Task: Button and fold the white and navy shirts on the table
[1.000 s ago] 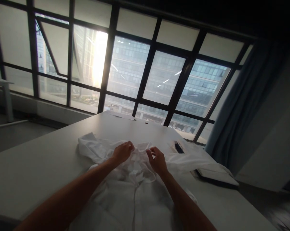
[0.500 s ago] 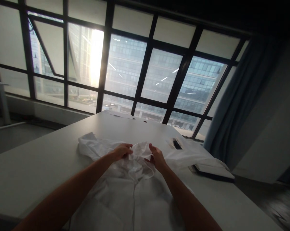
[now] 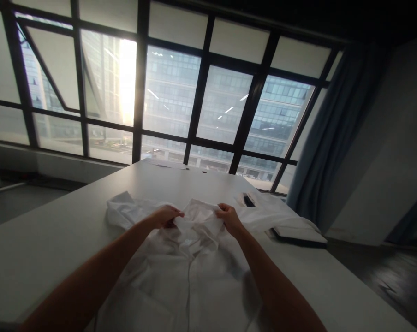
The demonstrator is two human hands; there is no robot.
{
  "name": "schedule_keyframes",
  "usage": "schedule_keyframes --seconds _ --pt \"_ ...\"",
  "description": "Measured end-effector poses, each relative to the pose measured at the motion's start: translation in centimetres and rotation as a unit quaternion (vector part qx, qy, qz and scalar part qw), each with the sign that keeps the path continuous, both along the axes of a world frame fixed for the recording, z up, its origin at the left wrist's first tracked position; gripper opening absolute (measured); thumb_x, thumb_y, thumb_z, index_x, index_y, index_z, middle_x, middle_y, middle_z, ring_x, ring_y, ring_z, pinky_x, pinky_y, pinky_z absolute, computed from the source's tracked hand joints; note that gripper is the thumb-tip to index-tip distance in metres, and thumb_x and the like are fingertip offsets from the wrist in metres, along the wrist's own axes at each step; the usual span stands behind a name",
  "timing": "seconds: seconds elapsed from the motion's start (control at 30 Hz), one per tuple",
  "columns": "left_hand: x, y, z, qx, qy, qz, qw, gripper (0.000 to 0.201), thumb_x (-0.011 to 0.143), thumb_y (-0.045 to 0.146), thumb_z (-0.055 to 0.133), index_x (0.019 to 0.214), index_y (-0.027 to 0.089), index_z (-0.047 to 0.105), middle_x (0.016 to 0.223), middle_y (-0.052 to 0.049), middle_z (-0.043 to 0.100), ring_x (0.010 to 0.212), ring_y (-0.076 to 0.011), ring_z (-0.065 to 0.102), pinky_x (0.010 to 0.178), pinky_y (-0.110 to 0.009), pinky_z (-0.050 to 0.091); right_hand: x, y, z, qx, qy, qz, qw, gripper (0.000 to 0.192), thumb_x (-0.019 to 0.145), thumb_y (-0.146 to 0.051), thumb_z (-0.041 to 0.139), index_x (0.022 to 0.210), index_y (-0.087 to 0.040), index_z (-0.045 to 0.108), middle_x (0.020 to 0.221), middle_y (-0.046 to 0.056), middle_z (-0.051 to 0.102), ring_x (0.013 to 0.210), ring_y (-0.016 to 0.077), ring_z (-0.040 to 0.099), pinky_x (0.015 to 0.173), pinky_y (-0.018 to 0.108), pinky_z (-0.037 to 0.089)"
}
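Both hands at the collar of a white shirt (image 3: pixel 191 276) spread front-up on a pale table (image 3: pixel 38 249) before a wall of windows (image 3: pixel 167 97). Left hand (image 3: pixel 165 216) closed on the collar's left side, fingers curled over the cloth; right hand (image 3: pixel 229 219) pinched shut on the collar's right side, the collar (image 3: pixel 201 216) lifted and stretched between the two. Shirt body lying toward the near edge, placket running down the middle, apparently closed, though too dim to tell whether every button is done. Left sleeve (image 3: pixel 125 210) bunched at far left, right sleeve (image 3: pixel 264 216) trailing away to the far right. By the look of it, early in the handling: garment laid out and roughly flat, collar in hand, sleeves not yet drawn in and no fold visible in the body. Creases across the chest not smoothed.

Around it: a dark flat thing with a white cover (image 3: pixel 298 235) at the right edge of the table, touching or just under the right sleeve's end and likely in the way of that sleeve; a small dark object (image 3: pixel 247 200) on white cloth or paper just beyond the right hand; papers and small dark specks (image 3: pixel 174 165) at the far edge. Blue curtain (image 3: pixel 333 129) hanging at right. Strong backlight, table surface in shade.
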State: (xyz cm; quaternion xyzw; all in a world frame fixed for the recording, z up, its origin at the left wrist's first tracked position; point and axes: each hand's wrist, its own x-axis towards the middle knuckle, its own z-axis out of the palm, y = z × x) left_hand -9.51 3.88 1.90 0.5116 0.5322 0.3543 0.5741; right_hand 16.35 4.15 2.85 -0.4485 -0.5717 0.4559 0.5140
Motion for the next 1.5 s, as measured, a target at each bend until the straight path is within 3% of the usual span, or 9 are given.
schedule_keyframes --seconds 0.13,0.37,0.5,0.7,0.8,0.97,1.13,1.33,1.5 --pt "-0.3 -0.1 0.8 0.107 0.179 0.04 0.977 0.014 0.076 0.024 0.066 0.084 0.015 0.059 0.049 0.003 0.059 0.045 -0.012 0.056 0.049 -0.021 0.042 1.3 0.3 0.2 0.022 -0.18 -0.107 0.978 0.011 0.057 -0.029 0.055 0.057 -0.018 0.052 0.052 -0.002 0.049 0.049 0.0117 0.043 0.044 0.022 0.033" --pt "0.7 -2.0 2.5 0.347 0.455 0.144 0.807 0.009 0.08 0.018 0.052 0.082 0.019 0.06 0.077 -0.006 0.069 0.077 -0.0194 0.066 0.068 -0.026 0.045 -0.2 -0.8 1.3 0.115 -0.543 -0.254 0.792 0.022 0.066 -0.014 0.054 0.082 -0.017 0.068 0.081 0.012 0.069 0.078 0.0232 0.064 0.064 0.027 0.041" --pt "1.0 -2.5 2.8 0.368 0.504 0.136 0.769 0.013 0.085 0.02 0.046 0.084 0.019 0.059 0.083 -0.008 0.069 0.084 -0.022 0.066 0.074 -0.029 0.046 0.2 -0.5 1.4 0.079 -0.512 -0.249 0.818 0.01 0.065 -0.019 0.054 0.065 -0.018 0.064 0.072 0.01 0.068 0.075 0.0229 0.064 0.063 0.026 0.041" --pt "1.4 -1.4 2.2 0.23 0.142 0.105 0.957 0.022 0.084 0.019 0.05 0.105 0.014 0.052 0.059 0.0 0.061 0.057 -0.0168 0.066 0.06 -0.028 0.052 1.1 0.1 1.3 0.021 -0.24 -0.181 0.953 0.005 0.057 -0.022 0.053 0.06 -0.019 0.051 0.052 -0.001 0.052 0.056 0.0161 0.053 0.051 0.024 0.041" --pt "1.3 -1.2 1.9 0.225 -0.037 0.068 0.971 0.046 0.086 0.03 0.054 0.127 0.014 0.039 0.076 -0.005 0.069 0.066 -0.0185 0.069 0.066 -0.036 0.056 0.9 -0.4 1.5 -0.073 -0.032 -0.053 0.995 0.02 0.055 -0.023 0.059 0.074 -0.018 0.053 0.058 -0.003 0.053 0.052 0.0137 0.051 0.045 0.023 0.043" --pt "1.0 -2.1 1.3 0.511 0.118 -0.011 0.851 0.076 0.08 0.033 0.066 0.145 0.02 0.028 0.142 -0.017 0.048 0.13 -0.0261 0.047 0.106 -0.046 0.038 0.5 -1.9 2.7 -0.094 0.106 0.053 0.988 0.042 0.055 -0.017 0.059 0.098 -0.017 0.057 0.059 -0.006 0.053 0.041 0.0077 0.043 0.044 0.022 0.043" --pt "1.9 -2.7 0.7 0.561 0.378 -0.083 0.732 0.041 0.086 0.03 0.062 0.126 0.022 0.059 0.136 -0.009 0.056 0.129 -0.0253 0.045 0.113 -0.045 0.023 0.2 -2.8 3.4 -0.095 0.147 0.122 0.977 0.06 0.06 -0.016 0.063 0.12 -0.016 0.056 0.046 -0.012 0.043 0.036 0.0073 0.038 0.051 0.026 0.047" --pt "2.9 -2.0 0.2 0.525 0.399 -0.056 0.75 0.026 0.093 0.031 0.046 0.089 0.02 0.07 0.088 -0.006 0.068 0.092 -0.0208 0.058 0.089 -0.036 0.039 -1.1 -2.0 1.8 0.127 0.103 0.085 0.983 0.061 0.065 -0.032 0.07 0.122 -0.024 0.052 0.103 0.006 0.069 0.098 0.0229 0.064 0.086 0.04 0.049" --pt "3.0 -1.2 -0.1 0.456 0.311 -0.007 0.834 0.025 0.086 0.024 0.044 0.066 0.018 0.057 0.073 -0.002 0.059 0.076 -0.0164 0.054 0.073 -0.028 0.04 -2.8 -3.2 0.2 0.34 -0.257 -0.068 0.902 0.025 0.076 -0.043 0.07 0.078 -0.02 0.061 0.082 0.005 0.065 0.08 0.0194 0.06 0.077 0.032 0.047"
